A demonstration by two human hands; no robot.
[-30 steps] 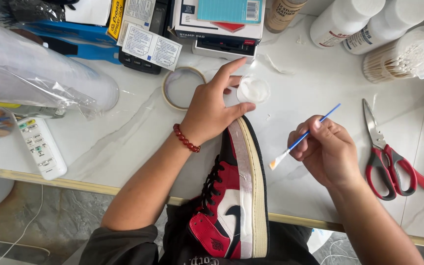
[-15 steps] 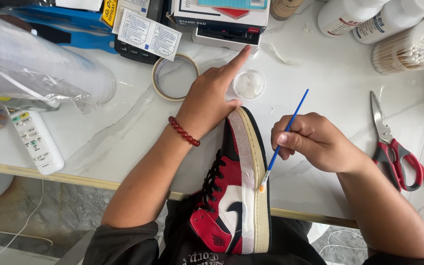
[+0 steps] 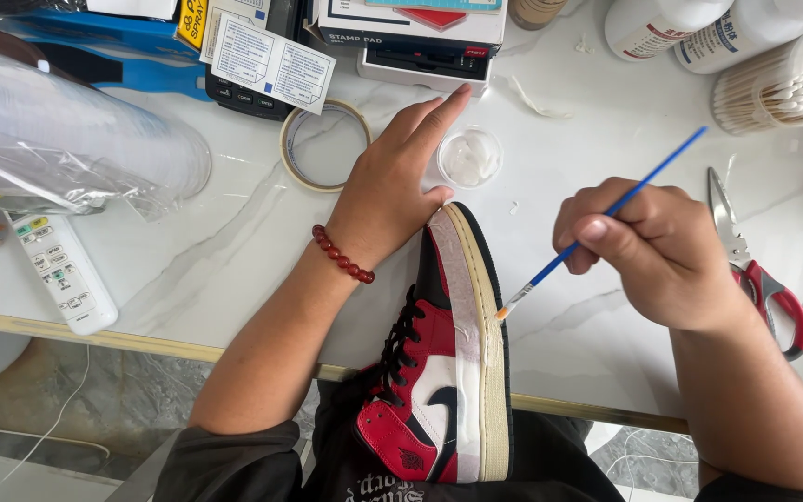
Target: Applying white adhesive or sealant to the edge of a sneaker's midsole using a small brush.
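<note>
The right hand [image 3: 657, 246] pinches a thin blue-handled brush [image 3: 606, 218] in its fingers, tip touching the cream sole edge of the red, black and white high-top sneaker [image 3: 448, 372], which overhangs the near edge of the white marble surface [image 3: 188, 270] under the left hand's [image 3: 392, 191] flat, outstretched fingers, bare room lying left.
</note>
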